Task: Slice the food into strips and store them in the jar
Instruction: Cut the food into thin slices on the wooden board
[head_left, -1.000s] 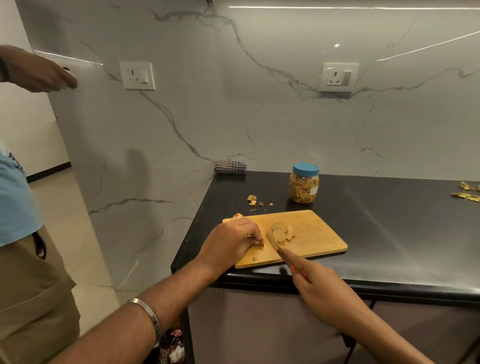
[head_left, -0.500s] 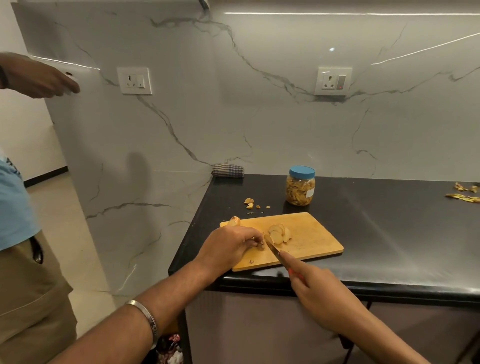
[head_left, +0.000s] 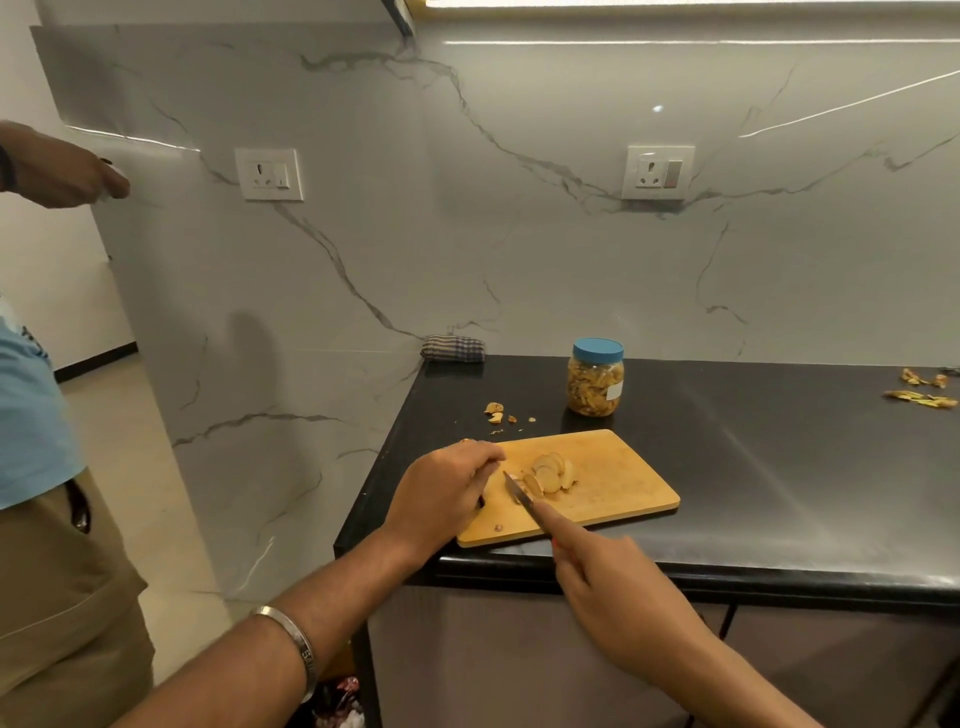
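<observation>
A small pile of pale round food slices (head_left: 551, 472) lies on the left half of the wooden cutting board (head_left: 618, 483), near the front left corner of the black counter. The jar (head_left: 596, 378), clear with a blue lid on, stands upright behind the board, full of yellowish strips.

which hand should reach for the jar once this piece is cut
Left, probably. The right hand grips the knife, blade at the slices; the left hand only steadies the food on the board. Neither is clearly nearer the lidded jar.
</observation>
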